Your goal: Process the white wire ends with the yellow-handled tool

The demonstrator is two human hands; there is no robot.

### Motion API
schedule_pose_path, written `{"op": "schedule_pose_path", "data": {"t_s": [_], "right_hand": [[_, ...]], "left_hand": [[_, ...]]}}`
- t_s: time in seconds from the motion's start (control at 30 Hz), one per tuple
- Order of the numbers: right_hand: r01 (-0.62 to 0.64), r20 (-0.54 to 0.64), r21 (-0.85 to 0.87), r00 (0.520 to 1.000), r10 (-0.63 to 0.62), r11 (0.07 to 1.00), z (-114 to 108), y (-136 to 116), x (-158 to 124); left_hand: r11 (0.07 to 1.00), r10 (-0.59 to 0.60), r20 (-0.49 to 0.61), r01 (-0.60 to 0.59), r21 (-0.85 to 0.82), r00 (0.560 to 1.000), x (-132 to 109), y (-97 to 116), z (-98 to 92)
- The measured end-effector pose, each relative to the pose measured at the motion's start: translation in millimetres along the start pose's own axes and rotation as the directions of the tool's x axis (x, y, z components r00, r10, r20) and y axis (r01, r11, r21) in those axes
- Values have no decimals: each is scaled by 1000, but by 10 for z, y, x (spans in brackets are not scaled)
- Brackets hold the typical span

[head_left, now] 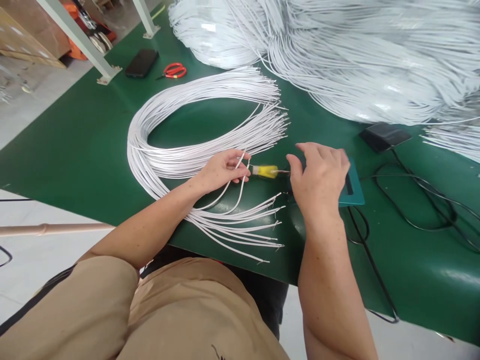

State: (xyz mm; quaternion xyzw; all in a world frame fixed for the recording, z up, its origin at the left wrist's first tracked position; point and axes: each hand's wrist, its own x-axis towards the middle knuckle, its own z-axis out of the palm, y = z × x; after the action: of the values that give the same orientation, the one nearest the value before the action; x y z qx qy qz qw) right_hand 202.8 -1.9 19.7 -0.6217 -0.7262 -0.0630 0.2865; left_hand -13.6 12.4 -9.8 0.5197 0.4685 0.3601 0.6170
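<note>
My left hand [229, 169] pinches a white wire [240, 196] near its end. A second white wire end lies by the same fingers. Just right of the fingertips is a yellow translucent piece [266, 171] with a metal shaft, pointing toward a teal device [352, 187]. My right hand [318, 172] is over that device, thumb and fingers apart, covering most of it; contact with it cannot be made out. A curved bundle of white wires [138, 135] lies behind and left of my left hand. Several loose wires [240, 227] fan out in front, with thin strands at their tips.
A large heap of white wires [356, 60] fills the back of the green table [75, 135]. Red-handled scissors [175, 70] and a black phone-like object [142, 63] lie at the back left, near a metal post [80, 37]. Black cables [423, 192] and a black box [385, 136] lie right.
</note>
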Motion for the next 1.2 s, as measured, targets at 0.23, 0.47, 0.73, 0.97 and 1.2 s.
{"op": "schedule_pose_path", "data": {"t_s": [0.23,0.47,0.73,0.97,1.2], "right_hand": [[52,63,337,995,-77,940,37,-249,-27],[37,109,377,991,-84,925,117,-293,-46],[22,77,374,996,-55,927,186,-343,-62],[223,8,328,971,-239,918,213,-305,-63],[353,35,285,925,-378,891,181,-257,-32]], "left_hand": [[998,55,0,-55,6,999,-28,-11,56],[998,63,-17,-64,-7,998,-71,36,120],[993,118,-39,-119,-8,992,-97,50,176],[995,8,-4,-8,-95,1000,-77,65,115],[969,23,-14,-25,-245,1000,-27,28,66]]}}
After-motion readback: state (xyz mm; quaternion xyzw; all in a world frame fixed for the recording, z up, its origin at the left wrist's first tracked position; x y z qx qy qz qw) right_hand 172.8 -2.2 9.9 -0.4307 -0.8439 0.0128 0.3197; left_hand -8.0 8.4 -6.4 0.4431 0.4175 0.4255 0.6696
